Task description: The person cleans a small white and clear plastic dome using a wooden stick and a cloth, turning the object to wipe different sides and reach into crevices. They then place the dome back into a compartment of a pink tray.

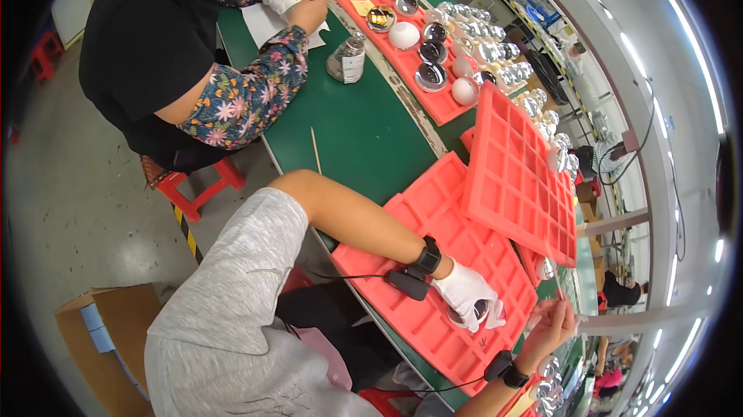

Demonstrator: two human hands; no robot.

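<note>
My left hand [468,297], in a white glove, is closed on a round, clear glass piece [481,308] with dark reflections. The glove covers much of it, so its full shape is hidden. Under that hand lies a red compartment tray [422,219]. My right hand [553,322] is bare and sits just past the tray's right side. A thin pale stick [557,279] points up from its pinched fingertips, apart from the glass piece. Each wrist wears a black strap with a small cabled device.
A second red tray [515,177] leans tilted over the far edge. Beyond it, more trays hold glass and white balls [404,35]. A glass jar [347,60] and a loose stick [316,150] rest on the green table [348,138]. At the upper left sits a co-worker [147,53].
</note>
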